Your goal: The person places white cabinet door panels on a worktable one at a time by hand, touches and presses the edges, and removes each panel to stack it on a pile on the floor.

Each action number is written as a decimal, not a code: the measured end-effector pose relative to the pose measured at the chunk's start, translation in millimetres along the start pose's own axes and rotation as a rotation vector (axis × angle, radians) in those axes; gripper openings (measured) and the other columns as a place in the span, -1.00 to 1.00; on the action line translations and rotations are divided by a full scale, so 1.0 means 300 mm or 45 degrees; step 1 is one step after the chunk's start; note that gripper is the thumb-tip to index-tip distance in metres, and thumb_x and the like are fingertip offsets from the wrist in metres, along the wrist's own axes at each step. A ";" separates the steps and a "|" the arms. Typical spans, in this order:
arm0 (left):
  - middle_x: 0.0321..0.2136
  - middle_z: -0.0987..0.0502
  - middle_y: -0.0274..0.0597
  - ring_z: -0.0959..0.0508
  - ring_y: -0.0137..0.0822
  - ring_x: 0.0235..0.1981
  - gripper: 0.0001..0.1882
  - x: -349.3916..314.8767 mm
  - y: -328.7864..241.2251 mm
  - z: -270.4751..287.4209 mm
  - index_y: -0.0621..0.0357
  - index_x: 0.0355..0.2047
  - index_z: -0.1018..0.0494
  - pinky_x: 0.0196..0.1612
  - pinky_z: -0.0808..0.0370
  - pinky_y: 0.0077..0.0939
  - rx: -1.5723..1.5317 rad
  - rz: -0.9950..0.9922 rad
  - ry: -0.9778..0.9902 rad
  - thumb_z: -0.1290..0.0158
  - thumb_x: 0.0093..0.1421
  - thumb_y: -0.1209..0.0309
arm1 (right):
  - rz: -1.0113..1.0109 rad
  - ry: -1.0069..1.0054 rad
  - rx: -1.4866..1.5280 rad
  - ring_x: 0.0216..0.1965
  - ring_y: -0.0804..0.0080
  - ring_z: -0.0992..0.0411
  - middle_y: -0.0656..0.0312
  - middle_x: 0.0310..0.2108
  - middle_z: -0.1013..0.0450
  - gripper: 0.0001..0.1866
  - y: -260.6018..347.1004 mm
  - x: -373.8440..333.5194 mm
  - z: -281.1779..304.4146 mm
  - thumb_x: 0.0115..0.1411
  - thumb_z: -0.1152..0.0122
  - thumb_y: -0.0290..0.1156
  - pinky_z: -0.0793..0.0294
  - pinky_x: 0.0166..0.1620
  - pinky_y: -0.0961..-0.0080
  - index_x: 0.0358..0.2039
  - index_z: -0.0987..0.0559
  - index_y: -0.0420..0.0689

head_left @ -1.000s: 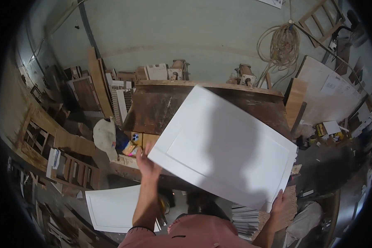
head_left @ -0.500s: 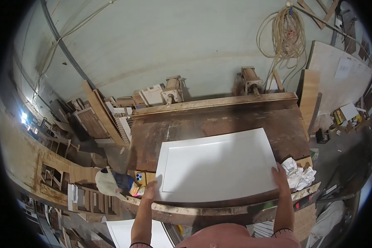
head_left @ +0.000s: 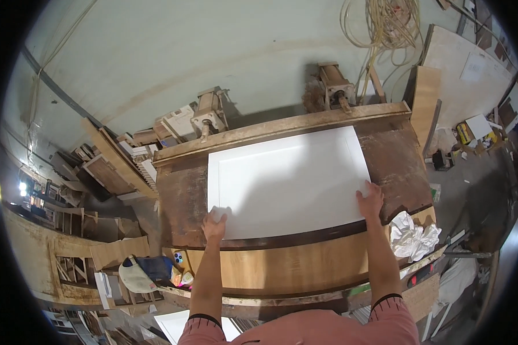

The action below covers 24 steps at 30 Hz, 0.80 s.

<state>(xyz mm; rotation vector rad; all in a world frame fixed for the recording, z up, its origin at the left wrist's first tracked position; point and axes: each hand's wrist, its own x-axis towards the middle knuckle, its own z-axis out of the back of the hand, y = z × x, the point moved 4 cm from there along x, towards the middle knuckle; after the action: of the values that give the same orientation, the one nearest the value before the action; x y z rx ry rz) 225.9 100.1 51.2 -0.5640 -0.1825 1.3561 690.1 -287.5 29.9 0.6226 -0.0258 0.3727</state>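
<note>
Below the white panel, nearest the body, part of another white board is seen. Between that board and the panel, a pale wooden strip is laid along the bench; left of it a cap and a phone are placed, and to the panel's near right crumpled white material is heaped. The panel's near left corner is held by the left hand, fingers bent in; its near right corner is held by the right hand, thumb and fingers spread around it. The panel is laid flat on the dark bench top. Just beyond its far edge — contact cannot be told — a wooden rail is backed by two cylinders.
</note>
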 end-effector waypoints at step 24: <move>0.14 -0.39 0.00 -0.31 0.07 0.20 -0.43 0.105 -0.068 -0.025 -0.10 0.25 -0.36 0.27 -0.16 0.06 0.202 -0.146 -0.351 -0.05 0.26 0.06 | 0.150 -0.203 -0.174 0.01 0.07 -0.35 0.16 -0.08 -0.42 -0.52 0.139 0.056 -0.005 0.05 -0.37 -0.23 -0.36 0.12 0.17 0.02 -0.58 0.02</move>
<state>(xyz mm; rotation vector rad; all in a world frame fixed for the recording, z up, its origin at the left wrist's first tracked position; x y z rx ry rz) 254.0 126.1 48.4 -0.2284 -0.3234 1.3191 691.2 -249.7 54.5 0.5152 -0.2396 0.4304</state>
